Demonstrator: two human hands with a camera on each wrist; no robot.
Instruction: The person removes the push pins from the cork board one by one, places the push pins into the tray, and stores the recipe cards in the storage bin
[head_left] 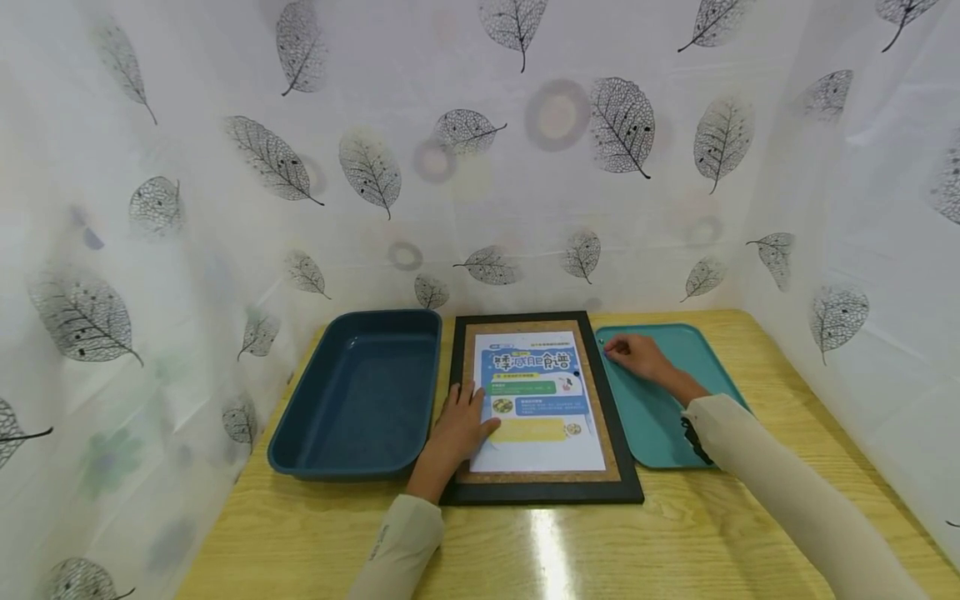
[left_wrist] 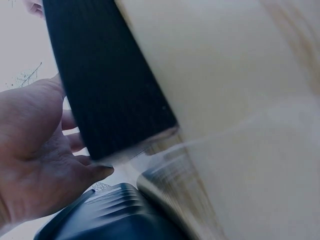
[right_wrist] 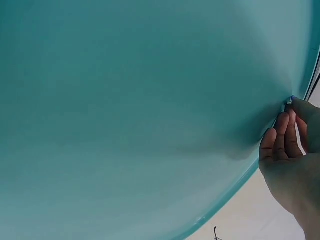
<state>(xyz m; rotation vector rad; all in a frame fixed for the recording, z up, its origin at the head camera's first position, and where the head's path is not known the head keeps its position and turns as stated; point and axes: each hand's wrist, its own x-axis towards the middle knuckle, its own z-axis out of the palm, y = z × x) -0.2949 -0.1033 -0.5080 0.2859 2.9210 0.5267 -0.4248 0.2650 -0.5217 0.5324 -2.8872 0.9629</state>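
Note:
A printed sheet (head_left: 540,450) with a blue, green and yellow layout lies on a cork board (head_left: 525,477) with a black frame (head_left: 540,493). My left hand (head_left: 459,425) rests on the left side of the board, fingers spread over the frame and the sheet's edge. In the left wrist view, the dark frame (left_wrist: 105,75) hides part of those fingers. At the left rim of the teal tray (head_left: 660,417), my right hand (head_left: 641,356) pinches a small purple pin (right_wrist: 293,98) between thumb and fingertips. A small dark round spot (head_left: 576,374) shows near the sheet's right edge.
A deep dark-blue bin (head_left: 367,400) stands left of the board, close beside my left forearm. The tray lies just right of the frame. All stand on a wooden table (head_left: 525,550), with a leaf-printed curtain (head_left: 487,200) behind and at both sides.

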